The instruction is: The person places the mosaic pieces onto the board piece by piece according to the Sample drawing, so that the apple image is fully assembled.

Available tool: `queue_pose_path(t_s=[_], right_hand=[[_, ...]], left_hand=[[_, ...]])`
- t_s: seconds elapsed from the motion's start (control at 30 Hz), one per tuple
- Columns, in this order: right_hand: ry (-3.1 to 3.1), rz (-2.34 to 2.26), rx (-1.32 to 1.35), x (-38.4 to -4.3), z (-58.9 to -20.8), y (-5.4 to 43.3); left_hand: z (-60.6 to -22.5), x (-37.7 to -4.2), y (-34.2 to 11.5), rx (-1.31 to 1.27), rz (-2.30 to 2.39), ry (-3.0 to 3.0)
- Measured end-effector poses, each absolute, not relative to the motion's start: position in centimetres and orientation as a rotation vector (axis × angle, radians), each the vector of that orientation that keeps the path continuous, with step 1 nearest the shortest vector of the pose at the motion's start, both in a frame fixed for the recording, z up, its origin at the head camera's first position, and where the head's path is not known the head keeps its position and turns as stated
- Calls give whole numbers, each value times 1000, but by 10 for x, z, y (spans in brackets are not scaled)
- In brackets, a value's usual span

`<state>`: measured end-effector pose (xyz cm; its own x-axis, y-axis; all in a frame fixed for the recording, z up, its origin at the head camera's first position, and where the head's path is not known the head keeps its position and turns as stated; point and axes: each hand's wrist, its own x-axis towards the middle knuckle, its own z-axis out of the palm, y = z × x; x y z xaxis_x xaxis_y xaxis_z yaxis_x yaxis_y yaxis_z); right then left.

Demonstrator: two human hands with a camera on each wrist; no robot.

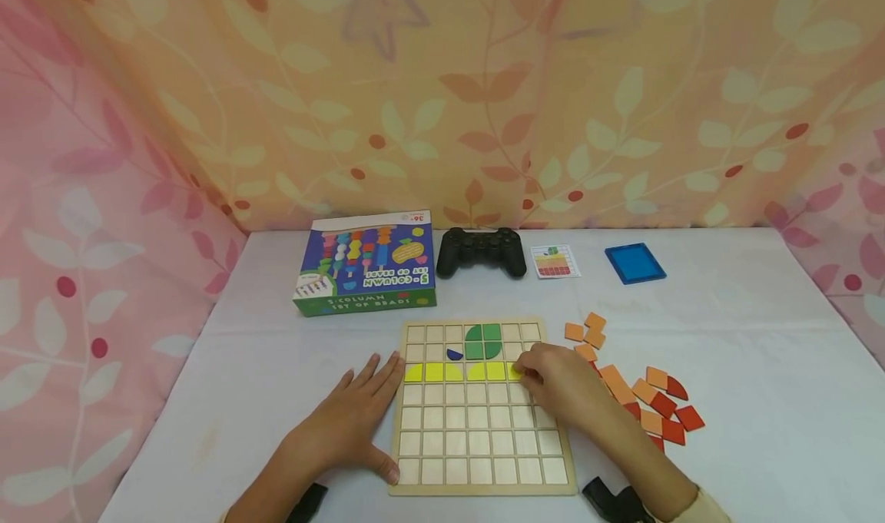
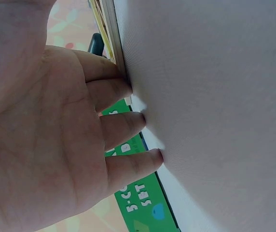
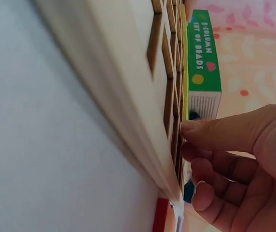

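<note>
A wooden grid board [image 1: 480, 471] lies on the white table. My left hand [image 1: 353, 427] rests along the board's left edge with fingers straight and spread; its fingertips [image 2: 155, 157] touch the tablecloth in the left wrist view. Over the board's right side, my right hand [image 1: 570, 385] pinches a yellow piece [image 1: 514, 371], partly hidden by the fingers, at the right end of a row of yellow pieces [image 1: 434, 372]. Above that row sit several green quarter-round pieces [image 1: 482, 342] and a small dark blue half-round piece [image 1: 454, 354].
Orange squares [image 1: 575, 332] and red pieces [image 1: 689, 418] lie scattered right of the board, partly behind my right forearm. Along the back stand a bead-set box [image 1: 366, 266], a black game controller [image 1: 482, 253], a pattern card [image 1: 555, 262] and a blue tray [image 1: 635, 263].
</note>
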<state>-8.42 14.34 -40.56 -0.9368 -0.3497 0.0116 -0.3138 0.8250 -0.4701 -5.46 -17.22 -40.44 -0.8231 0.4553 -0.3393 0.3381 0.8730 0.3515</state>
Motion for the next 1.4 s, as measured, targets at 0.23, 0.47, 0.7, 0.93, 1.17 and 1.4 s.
queue_pose_path(t_s=[0.23,0.47,0.7,0.93,1.17,1.4], right_hand=[[2954,-724,-456,-97,-394,171],[2992,-592,-275,-115,-388,203],[2981,-531,-284,-127,-399,209],[2942,-639,-218,-133,-402,207],[2906,-776,-240,-133,-391,202],[2848,-907,-379,-130,-381,175]], left_hand=[[-404,-55,-171,581,384,2616],[-402,-55,-171,569,389,2603],[-404,-55,-171,585,373,2627],[-404,-54,-171,587,381,2635],[-404,-54,-172,598,384,2636],[-405,-52,-171,613,380,2639]])
